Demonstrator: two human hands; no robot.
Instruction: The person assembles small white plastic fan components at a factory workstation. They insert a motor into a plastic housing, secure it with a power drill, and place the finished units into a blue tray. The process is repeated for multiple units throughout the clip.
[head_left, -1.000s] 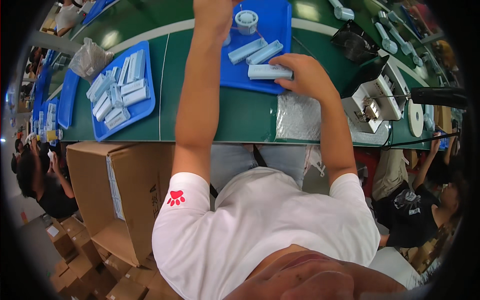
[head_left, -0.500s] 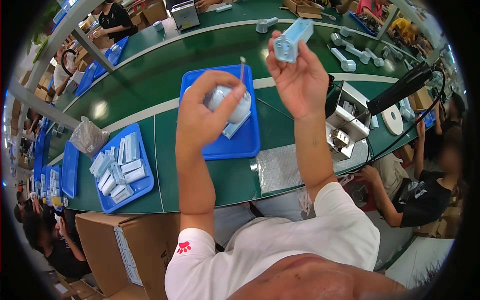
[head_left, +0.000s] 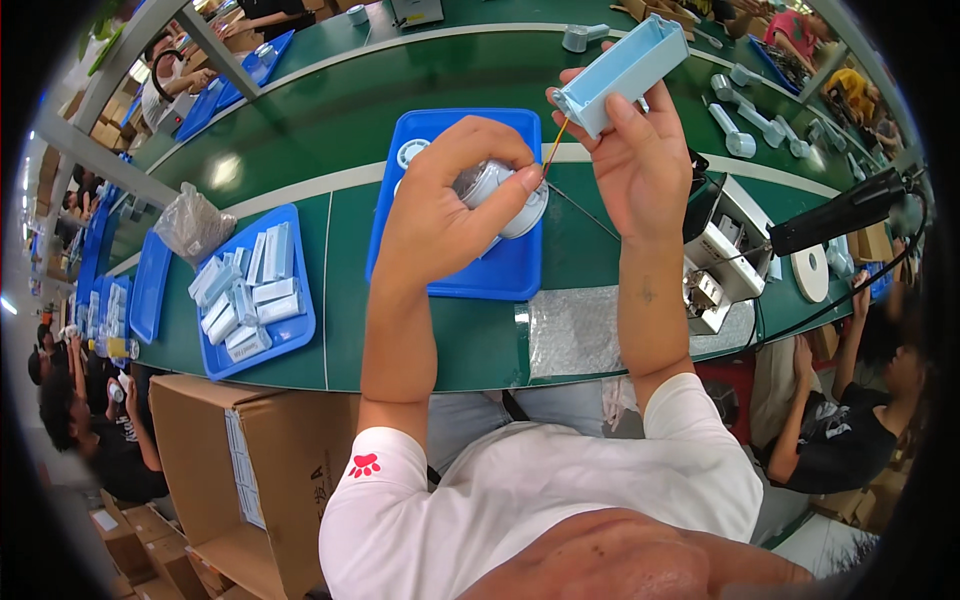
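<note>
My left hand (head_left: 450, 205) is closed round a rounded, clear and pale-blue plastic part (head_left: 518, 212), held over a blue tray (head_left: 388, 235). Thin red and yellow wires (head_left: 556, 147) rise from beside its thumb and fingertips to the near end of a light-blue, box-shaped plastic housing (head_left: 640, 62). That long housing is tilted with its hollow side showing, gripped between the thumb and fingers of my right hand (head_left: 645, 150). A white round piece (head_left: 412, 152) lies in the tray behind my left hand. The wires' far end is hidden at the housing.
Several pale-blue housings fill another blue tray (head_left: 308, 335) at left, near a plastic bag (head_left: 193, 225). A metal device (head_left: 725, 250) and a black-handled tool (head_left: 835, 220) stand at right. Bubble wrap (head_left: 570, 335) lies near the bench edge. Co-workers sit at both sides.
My right hand has turned the housing from its end face to its hollow side. The wires, which stood free with a white tip, now reach the housing's end. The view has shifted.
</note>
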